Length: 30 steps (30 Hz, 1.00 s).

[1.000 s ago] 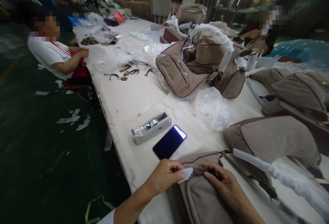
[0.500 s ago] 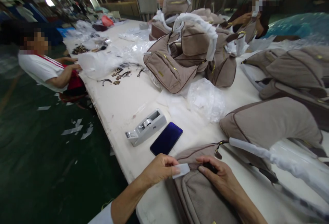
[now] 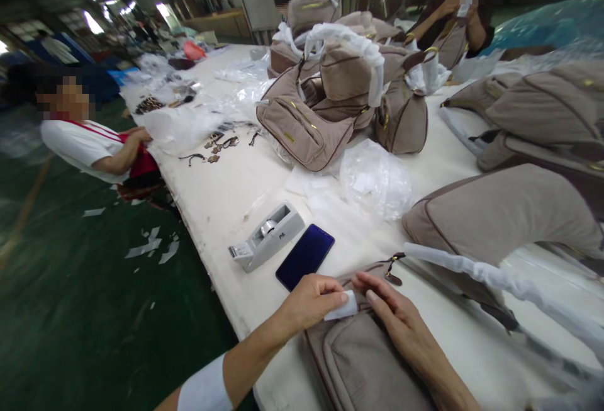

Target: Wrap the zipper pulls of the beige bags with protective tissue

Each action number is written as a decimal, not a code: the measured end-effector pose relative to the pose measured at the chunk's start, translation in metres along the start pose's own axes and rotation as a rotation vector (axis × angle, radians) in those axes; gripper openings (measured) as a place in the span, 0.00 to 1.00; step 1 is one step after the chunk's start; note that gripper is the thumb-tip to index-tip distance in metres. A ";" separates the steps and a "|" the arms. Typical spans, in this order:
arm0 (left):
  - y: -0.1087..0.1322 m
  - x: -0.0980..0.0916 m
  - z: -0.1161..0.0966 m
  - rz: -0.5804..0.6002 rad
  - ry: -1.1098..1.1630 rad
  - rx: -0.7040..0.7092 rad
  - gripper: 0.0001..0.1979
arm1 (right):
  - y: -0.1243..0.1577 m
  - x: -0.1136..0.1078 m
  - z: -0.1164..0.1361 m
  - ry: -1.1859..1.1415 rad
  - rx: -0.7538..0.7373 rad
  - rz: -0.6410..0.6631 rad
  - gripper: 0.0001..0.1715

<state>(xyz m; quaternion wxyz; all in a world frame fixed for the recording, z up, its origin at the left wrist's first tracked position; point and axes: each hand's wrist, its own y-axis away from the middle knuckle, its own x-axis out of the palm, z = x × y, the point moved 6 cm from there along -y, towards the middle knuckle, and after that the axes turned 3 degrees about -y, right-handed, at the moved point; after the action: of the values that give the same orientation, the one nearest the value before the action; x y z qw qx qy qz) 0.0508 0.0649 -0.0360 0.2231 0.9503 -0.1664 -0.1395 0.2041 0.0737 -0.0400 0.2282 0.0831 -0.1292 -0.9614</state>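
A taupe handbag [image 3: 372, 360] with dark piping lies on the table right below my hands. My left hand [image 3: 314, 298] pinches a small white paper piece [image 3: 346, 308] between thumb and fingers, over the bag's upper part. On the bag's other side my right hand [image 3: 401, 316] rests with its fingers stretched out and slightly curved, beside the paper; I see nothing held in it. The bag's strap, wrapped in white [image 3: 448, 258], runs off to the right from a dark clasp. A dark phone [image 3: 306, 257] lies just beyond my left hand.
A grey tape dispenser [image 3: 268, 236] stands left of the phone on the white table [image 3: 217, 197]. Crumpled clear plastic [image 3: 375, 178] lies ahead. More taupe bags [image 3: 306, 128] are piled beyond and to the right. A seated person [image 3: 89, 146] is at the left edge; others sit at the back.
My left hand has moved right with the paper piece, nearer my right hand. The right hand's fingers have straightened and lifted a little; the dark item beneath them no longer shows.
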 end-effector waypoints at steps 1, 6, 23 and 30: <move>0.000 0.000 -0.001 -0.018 -0.003 0.021 0.14 | -0.002 0.001 0.001 -0.001 0.004 0.015 0.25; -0.002 0.006 0.001 -0.025 -0.026 -0.097 0.15 | -0.012 0.008 0.005 -0.022 -0.041 0.113 0.23; -0.001 0.013 -0.003 0.049 0.082 -0.177 0.07 | -0.010 0.002 -0.006 0.055 -0.017 -0.123 0.28; 0.008 0.012 0.016 -0.166 0.283 -0.172 0.08 | -0.005 0.005 -0.004 0.119 -0.016 -0.061 0.28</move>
<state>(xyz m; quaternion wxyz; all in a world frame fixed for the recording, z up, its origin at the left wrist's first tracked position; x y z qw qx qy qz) 0.0542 0.0478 -0.0488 0.3126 0.9483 -0.0417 -0.0363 0.1989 0.0747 -0.0459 0.2066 0.1421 -0.1052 -0.9623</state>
